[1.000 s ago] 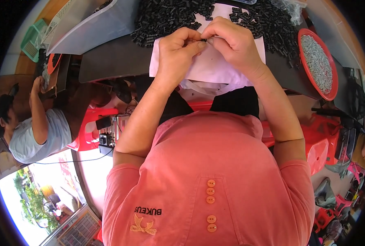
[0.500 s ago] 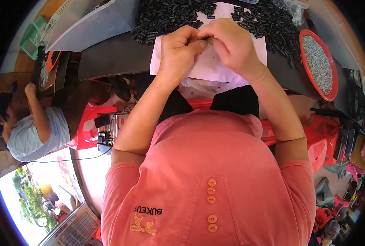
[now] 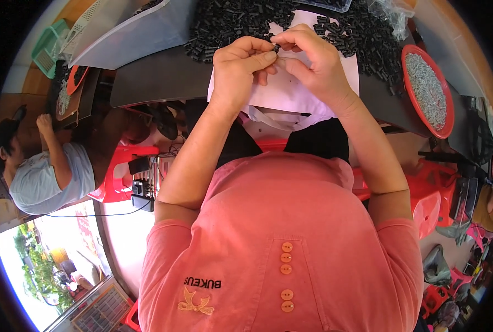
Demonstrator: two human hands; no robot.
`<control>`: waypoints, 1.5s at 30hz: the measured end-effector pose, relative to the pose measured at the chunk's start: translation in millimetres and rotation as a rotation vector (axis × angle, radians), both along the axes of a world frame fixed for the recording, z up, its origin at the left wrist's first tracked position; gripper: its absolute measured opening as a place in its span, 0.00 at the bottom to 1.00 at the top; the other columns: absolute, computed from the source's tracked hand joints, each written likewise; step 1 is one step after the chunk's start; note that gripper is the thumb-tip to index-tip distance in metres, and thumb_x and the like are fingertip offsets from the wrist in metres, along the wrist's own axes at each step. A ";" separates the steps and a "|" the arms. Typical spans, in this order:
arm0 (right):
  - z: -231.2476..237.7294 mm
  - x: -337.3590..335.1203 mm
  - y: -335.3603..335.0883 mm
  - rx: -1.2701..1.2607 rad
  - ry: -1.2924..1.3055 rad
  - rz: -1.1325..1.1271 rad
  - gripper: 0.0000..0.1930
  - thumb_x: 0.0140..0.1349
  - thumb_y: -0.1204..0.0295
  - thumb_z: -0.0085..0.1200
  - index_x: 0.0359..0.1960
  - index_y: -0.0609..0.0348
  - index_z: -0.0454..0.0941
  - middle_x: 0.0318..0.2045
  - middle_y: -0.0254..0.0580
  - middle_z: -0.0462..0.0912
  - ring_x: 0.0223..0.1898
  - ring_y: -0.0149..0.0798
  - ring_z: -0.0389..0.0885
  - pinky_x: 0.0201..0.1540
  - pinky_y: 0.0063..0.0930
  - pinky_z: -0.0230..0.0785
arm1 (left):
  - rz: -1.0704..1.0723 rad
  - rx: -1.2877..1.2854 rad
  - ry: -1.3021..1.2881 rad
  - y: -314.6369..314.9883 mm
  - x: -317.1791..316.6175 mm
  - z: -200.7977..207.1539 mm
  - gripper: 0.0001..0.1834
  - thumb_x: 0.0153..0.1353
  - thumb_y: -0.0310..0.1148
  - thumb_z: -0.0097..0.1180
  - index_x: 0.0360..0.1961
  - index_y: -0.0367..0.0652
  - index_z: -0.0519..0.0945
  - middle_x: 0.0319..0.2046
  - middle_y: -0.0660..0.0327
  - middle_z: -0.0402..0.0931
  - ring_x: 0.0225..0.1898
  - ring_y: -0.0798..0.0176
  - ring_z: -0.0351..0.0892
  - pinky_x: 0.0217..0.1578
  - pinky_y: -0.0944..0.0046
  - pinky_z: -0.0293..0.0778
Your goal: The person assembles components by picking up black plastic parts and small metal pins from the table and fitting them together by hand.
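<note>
My left hand [image 3: 236, 69] is closed in a pinch, thumb against forefinger, on a small black plastic part [image 3: 276, 48]. The part is tiny here, so its exact shape is hard to make out. My right hand [image 3: 315, 63] faces it from the other side, its fingertips at the part's top end. Between the right thumb and forefinger there is a gap, and I see nothing gripped there. Both hands are over a white sheet [image 3: 282, 99] at the table's near edge. Just beyond them spreads a heap of similar short black plastic parts [image 3: 230, 27].
A red round tray [image 3: 452, 105] of small silvery metal pieces stands at the right. On the left is a translucent plastic bin [image 3: 130, 41] on the dark table [image 3: 152, 83]. Farther left, another person [image 3: 53, 171] sits by a second table. A clear plastic bag [image 3: 393, 14] lies at the back right.
The right thumb has parted from its forefinger and the right hand has opened out a little. The black part now shows more plainly at the left fingertips.
</note>
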State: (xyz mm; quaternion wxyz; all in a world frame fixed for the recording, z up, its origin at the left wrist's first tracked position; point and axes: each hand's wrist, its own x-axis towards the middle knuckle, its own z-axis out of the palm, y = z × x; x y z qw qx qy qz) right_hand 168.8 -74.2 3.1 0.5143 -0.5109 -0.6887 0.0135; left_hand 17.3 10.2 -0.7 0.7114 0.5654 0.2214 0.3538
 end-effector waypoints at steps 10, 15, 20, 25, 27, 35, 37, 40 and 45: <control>-3.9 -3.3 7.7 0.204 -0.267 -0.101 0.18 0.43 0.79 0.58 0.40 0.58 0.76 0.33 0.41 0.77 0.35 0.46 0.78 0.38 0.36 0.70 | -0.024 -0.043 -0.076 3.5 1.3 -2.8 0.05 0.57 0.20 0.58 0.34 0.29 0.80 0.24 0.55 0.80 0.22 0.68 0.76 0.21 0.72 0.69; -3.7 -6.3 8.8 0.254 -0.340 -0.211 0.19 0.42 0.77 0.61 0.40 0.58 0.76 0.33 0.39 0.78 0.33 0.44 0.77 0.36 0.33 0.68 | -0.030 -0.034 -0.084 3.6 4.9 -3.0 0.04 0.57 0.20 0.58 0.33 0.30 0.80 0.24 0.56 0.80 0.20 0.69 0.74 0.20 0.72 0.67; -5.9 -1.8 8.3 0.294 -0.393 -0.281 0.19 0.41 0.74 0.64 0.39 0.58 0.76 0.33 0.39 0.78 0.32 0.42 0.77 0.34 0.32 0.66 | -0.050 0.003 0.013 -1.9 6.5 7.5 0.05 0.58 0.22 0.58 0.33 0.30 0.80 0.24 0.57 0.80 0.20 0.70 0.74 0.21 0.73 0.68; -1.5 -2.8 6.5 0.330 -0.373 -0.250 0.18 0.41 0.73 0.64 0.37 0.58 0.77 0.32 0.38 0.77 0.32 0.41 0.77 0.34 0.33 0.66 | -0.067 0.079 0.074 -2.9 5.2 12.4 0.05 0.59 0.24 0.58 0.33 0.31 0.80 0.24 0.56 0.80 0.20 0.69 0.74 0.21 0.73 0.68; -1.1 -3.7 5.0 0.315 -0.355 -0.268 0.18 0.41 0.73 0.64 0.38 0.58 0.77 0.31 0.38 0.77 0.32 0.41 0.77 0.34 0.33 0.65 | -0.061 0.046 0.028 -3.8 6.8 11.0 0.05 0.59 0.24 0.58 0.32 0.30 0.80 0.23 0.56 0.80 0.20 0.69 0.75 0.21 0.72 0.68; -5.0 -6.6 -0.5 0.287 -0.474 -0.330 0.19 0.39 0.72 0.66 0.37 0.61 0.77 0.31 0.40 0.77 0.31 0.44 0.76 0.34 0.32 0.68 | -0.079 -0.006 -0.004 -4.5 8.1 2.5 0.04 0.59 0.22 0.57 0.30 0.30 0.80 0.22 0.56 0.79 0.20 0.69 0.75 0.18 0.73 0.67; -1.5 -9.2 -2.5 0.296 -0.504 -0.293 0.17 0.38 0.73 0.65 0.33 0.60 0.77 0.27 0.39 0.74 0.27 0.43 0.74 0.31 0.32 0.68 | -0.087 -0.015 0.008 -3.6 4.9 1.3 0.04 0.59 0.22 0.57 0.30 0.30 0.80 0.22 0.56 0.79 0.20 0.69 0.75 0.18 0.73 0.67; 0.4 -8.2 -4.4 0.313 -0.517 -0.265 0.14 0.38 0.74 0.65 0.29 0.59 0.75 0.25 0.38 0.72 0.24 0.41 0.73 0.27 0.32 0.66 | -0.130 0.022 0.041 -2.2 2.8 1.9 0.05 0.60 0.23 0.58 0.30 0.30 0.80 0.22 0.56 0.79 0.19 0.70 0.74 0.17 0.74 0.65; -2.0 -6.5 -2.9 0.329 -0.562 -0.272 0.14 0.37 0.69 0.63 0.23 0.54 0.68 0.21 0.35 0.67 0.23 0.38 0.73 0.28 0.32 0.67 | -0.186 -0.034 0.047 0.4 2.2 2.1 0.05 0.60 0.23 0.58 0.29 0.30 0.79 0.21 0.56 0.79 0.18 0.71 0.73 0.17 0.74 0.65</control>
